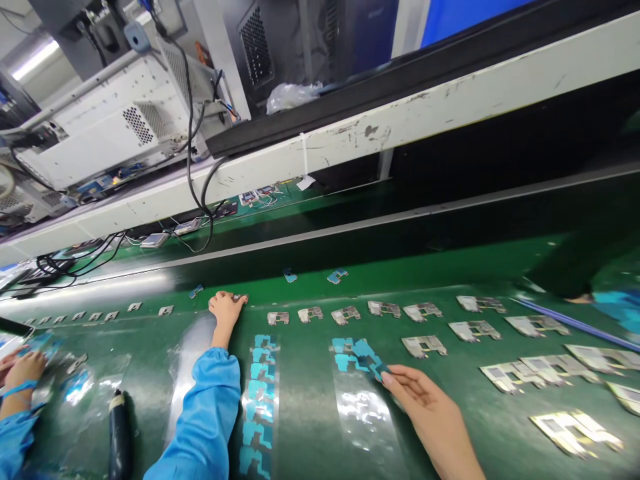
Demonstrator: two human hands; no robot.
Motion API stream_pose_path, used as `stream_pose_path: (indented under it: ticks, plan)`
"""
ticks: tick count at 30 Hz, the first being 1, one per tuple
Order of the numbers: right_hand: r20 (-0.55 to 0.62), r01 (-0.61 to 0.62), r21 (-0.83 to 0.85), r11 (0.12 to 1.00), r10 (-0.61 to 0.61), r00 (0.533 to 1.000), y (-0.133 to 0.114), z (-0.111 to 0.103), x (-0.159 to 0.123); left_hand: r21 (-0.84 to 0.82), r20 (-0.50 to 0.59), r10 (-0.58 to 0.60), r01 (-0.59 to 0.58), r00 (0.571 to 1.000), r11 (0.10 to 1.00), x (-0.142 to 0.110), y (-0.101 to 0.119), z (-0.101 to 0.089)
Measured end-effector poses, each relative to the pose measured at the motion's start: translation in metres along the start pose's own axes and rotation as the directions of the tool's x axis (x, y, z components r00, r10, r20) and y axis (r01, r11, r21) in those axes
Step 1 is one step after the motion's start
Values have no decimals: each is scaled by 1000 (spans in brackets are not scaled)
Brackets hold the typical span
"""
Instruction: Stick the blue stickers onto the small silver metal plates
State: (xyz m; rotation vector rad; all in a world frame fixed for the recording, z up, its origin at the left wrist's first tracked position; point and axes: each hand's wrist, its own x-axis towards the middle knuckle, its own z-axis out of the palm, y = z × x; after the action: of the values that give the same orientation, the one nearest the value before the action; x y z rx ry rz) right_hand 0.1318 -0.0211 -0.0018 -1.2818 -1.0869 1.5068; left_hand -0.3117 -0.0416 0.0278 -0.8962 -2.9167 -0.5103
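Note:
My left hand (226,309), in a blue sleeve, pinches a small metal shield plate (241,298) at the far side of the green bench. Between the fingertips of my right hand (425,400) is a blue die-cut film piece (369,357). It overlaps the upper end of a clear liner strip (367,417), where another blue piece (343,353) sits. A second liner strip (261,400) between my arms carries several such blue pieces. A row of silvery plates (346,315) runs from my left hand to the right, with larger groups of plates (515,377) farther right.
Another person's hands (23,373) work at the far left, near a dark screwdriver-like tool (119,433). Blue pieces (337,275) lie along the far strip. A purple rod (575,323) lies at right. Above hangs a white shelf beam (350,137) with loose cables (193,133).

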Motion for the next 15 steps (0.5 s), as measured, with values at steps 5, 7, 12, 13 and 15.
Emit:
stream_pose_path:
  ticks: [5,7,12,13,15]
  plan:
    - [14,-42,-10,999,42,999,0,-2,0,-169,29,12,-7,999,986,-4,13,-8]
    - [9,-63,-10,998,63,998,1,-3,0,-279,46,79,-63,996,958,-7,21,-16]
    - [-41,-24,-6,1000,23,999,2,-4,-4,-584,152,291,-152,945,798,-62,62,-27]
    - [-41,-5,1,1000,5,999,2,-4,-4,-665,210,351,-129,913,735,-85,72,-25]
    - [-25,21,37,999,-20,999,2,-4,-5,-864,392,546,93,740,495,-138,87,-17]
